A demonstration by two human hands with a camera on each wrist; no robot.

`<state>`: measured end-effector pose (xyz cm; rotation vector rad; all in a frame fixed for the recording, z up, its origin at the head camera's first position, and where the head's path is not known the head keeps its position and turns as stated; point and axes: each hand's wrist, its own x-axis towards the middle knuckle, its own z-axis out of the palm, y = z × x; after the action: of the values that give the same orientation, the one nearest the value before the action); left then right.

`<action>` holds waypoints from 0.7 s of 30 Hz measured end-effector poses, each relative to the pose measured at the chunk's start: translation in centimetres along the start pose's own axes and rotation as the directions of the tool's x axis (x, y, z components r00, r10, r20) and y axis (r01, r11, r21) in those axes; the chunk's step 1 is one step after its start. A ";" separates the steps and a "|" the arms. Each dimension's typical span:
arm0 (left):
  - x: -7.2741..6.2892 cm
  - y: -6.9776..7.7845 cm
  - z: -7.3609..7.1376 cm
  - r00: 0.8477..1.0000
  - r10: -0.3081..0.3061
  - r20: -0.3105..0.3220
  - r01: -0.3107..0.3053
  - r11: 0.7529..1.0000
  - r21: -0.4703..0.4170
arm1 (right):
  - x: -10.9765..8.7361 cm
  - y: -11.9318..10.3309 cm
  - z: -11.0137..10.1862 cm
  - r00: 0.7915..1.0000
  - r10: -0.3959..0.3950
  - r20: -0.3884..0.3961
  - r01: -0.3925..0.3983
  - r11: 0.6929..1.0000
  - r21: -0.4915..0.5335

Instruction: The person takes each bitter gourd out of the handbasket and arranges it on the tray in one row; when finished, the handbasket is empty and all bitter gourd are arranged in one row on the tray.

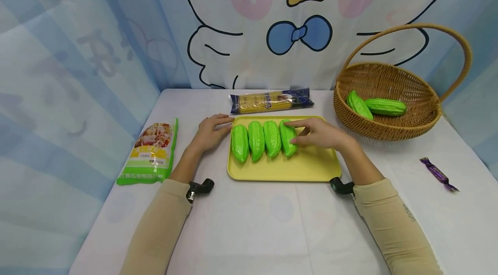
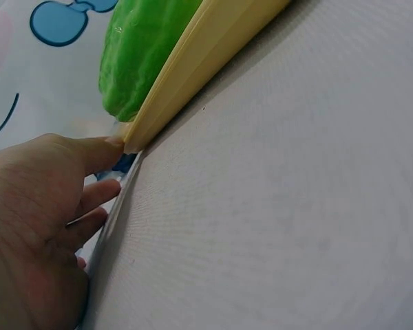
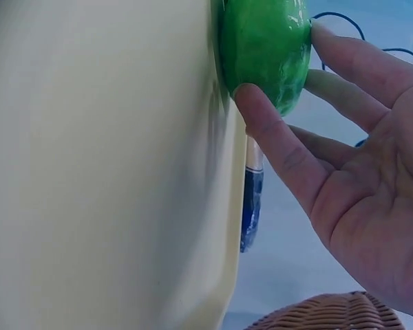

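Several bright green toy bitter melons [image 1: 240,143] lie side by side on the yellow tray [image 1: 311,169]. At the rightmost melon [image 1: 287,139], my right hand [image 1: 320,133] has its thumb and fingertips against the surface. From the right wrist, the thumb [image 3: 282,141] shows at one side of that melon [image 3: 265,51] and a finger at the other. My left hand [image 1: 212,132] rests by the tray's back left corner. Its thumb touches the tray edge [image 2: 186,72] in the left wrist view, while the other fingers stay loosely extended.
A wicker basket [image 1: 389,130] with two more melons [image 1: 386,107] stands at the back right. Behind the tray lies a pasta packet [image 1: 268,102]. A green food pouch [image 1: 151,154] is at the left, a purple-wrapped candy [image 1: 439,174] at the right.
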<state>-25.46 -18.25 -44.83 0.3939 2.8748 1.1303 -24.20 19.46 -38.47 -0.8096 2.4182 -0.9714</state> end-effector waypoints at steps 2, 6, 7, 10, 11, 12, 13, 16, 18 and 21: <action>0.0 0.0 0.0 1.000 -0.002 0.002 0.002 1.000 0.001 | 0.0 0.0 0.1 1.000 -0.010 -0.011 0.010 1.000 -0.013; 0.0 -0.1 0.0 1.000 -0.005 0.004 0.005 1.000 -0.001 | 0.0 -0.1 0.2 1.000 -0.003 -0.012 0.002 1.000 -0.014; 0.0 -0.1 0.0 1.000 -0.005 0.005 0.005 1.000 -0.003 | 0.0 -0.1 0.2 1.000 0.003 -0.011 -0.003 1.000 -0.011; 0.0 0.0 0.0 1.000 -0.005 0.005 0.005 1.000 -0.004 | 0.0 -0.1 0.1 1.000 0.014 -0.003 -0.014 1.000 0.004; 0.0 0.0 0.0 1.000 -0.005 0.005 0.005 1.000 -0.003 | 0.0 0.0 0.1 1.000 0.015 -0.002 -0.015 1.000 0.009; 0.0 0.0 0.0 1.000 -0.006 0.005 0.006 1.000 -0.003 | 0.0 0.0 0.0 1.000 0.016 0.000 -0.016 1.000 0.013; 0.0 0.1 0.0 1.000 -0.006 0.005 0.006 1.000 -0.003 | 0.0 0.0 0.0 1.000 0.019 0.002 -0.019 1.000 0.018; 0.0 0.0 0.0 1.000 -0.004 0.004 0.004 1.000 -0.004 | -0.2 -0.1 -0.2 1.000 0.021 -0.006 -0.021 1.000 0.018; 0.1 0.0 0.0 1.000 -0.002 0.002 0.002 1.000 -0.006 | -0.4 -0.3 -0.4 1.000 0.020 -0.023 -0.020 1.000 0.016; 0.1 -0.1 0.0 1.000 0.005 0.000 -0.005 1.000 -0.005 | -0.9 -0.8 -1.0 0.997 0.008 -0.081 -0.009 1.000 -0.011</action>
<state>-25.56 -18.27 -44.90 0.4014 2.8714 1.1384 -23.74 20.03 -37.08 -0.7776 2.4962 -1.0058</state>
